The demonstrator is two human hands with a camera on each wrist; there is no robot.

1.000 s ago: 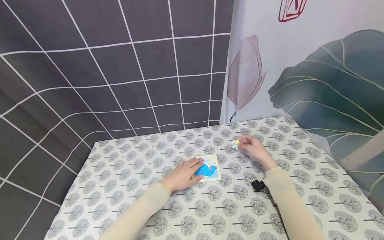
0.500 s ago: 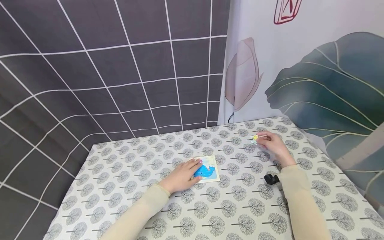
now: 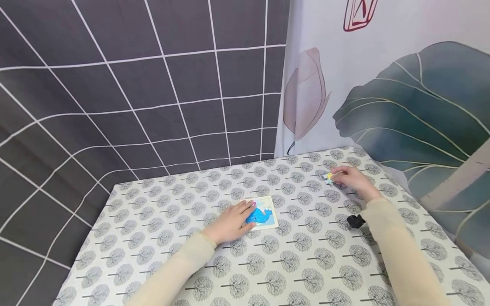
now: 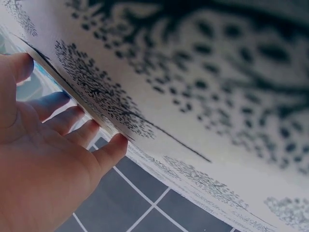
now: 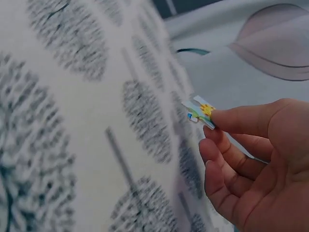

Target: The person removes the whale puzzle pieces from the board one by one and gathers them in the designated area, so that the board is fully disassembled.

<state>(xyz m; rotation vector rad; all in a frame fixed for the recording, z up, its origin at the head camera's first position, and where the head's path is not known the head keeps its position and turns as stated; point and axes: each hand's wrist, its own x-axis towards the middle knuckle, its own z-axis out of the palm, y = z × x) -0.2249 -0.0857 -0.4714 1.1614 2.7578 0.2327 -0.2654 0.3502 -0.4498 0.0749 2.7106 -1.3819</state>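
A small picture board (image 3: 272,219) with a cream border and a blue whale lies flat on the patterned cloth. My left hand (image 3: 231,223) rests on its left part with fingers spread, covering that side. In the left wrist view, the fingertips (image 4: 118,142) press along the board's edge. Further right and back, my right hand (image 3: 354,180) pinches a jigsaw puzzle piece (image 5: 200,111) between thumb and forefinger. The piece is pale blue and green with a yellow sun on it, notched at its outer edge. It is held up over the cloth in the head view.
A white tablecloth (image 3: 153,242) printed with grey trees covers the table. Behind it hangs a dark curtain (image 3: 153,102) with a white grid. A pale curtain (image 3: 321,25) with leaf and petal prints hangs at the right. A black device (image 3: 356,221) is at the right wrist.
My right hand has moved to the right, away from the board, with the puzzle piece still pinched. The left hand has stayed on the board.
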